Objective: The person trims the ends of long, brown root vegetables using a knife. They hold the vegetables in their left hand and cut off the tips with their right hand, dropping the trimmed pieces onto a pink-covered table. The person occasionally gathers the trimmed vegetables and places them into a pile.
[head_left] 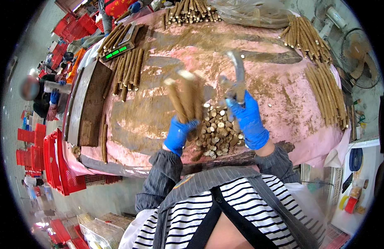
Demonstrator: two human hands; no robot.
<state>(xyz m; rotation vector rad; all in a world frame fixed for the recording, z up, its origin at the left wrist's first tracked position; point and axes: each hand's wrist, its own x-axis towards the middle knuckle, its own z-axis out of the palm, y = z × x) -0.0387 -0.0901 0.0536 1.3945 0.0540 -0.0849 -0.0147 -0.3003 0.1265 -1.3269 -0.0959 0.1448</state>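
Observation:
My left hand (177, 133), in a blue glove, grips a small bundle of brown yam-like root sticks (186, 96). Their pale cut ends point away from me and are blurred. In my right hand (251, 123), also gloved in blue, is a metal cutting tool (239, 73) that looks like pruning shears; blur hides its exact form. Its tip stands apart from the held sticks, up and to their right. Between and below both hands lies a heap of short cut root pieces (215, 133) with whitish faces.
Soil dirties the pink table cover (285, 127). Long root sticks lie at left (129, 70), back (192, 12) and right (325, 96). A digital scale (118, 51) bears more sticks. Beyond it is a metal trough (89, 102); red crates (56, 162) stand left, fans (356, 59) right. Other people work nearby.

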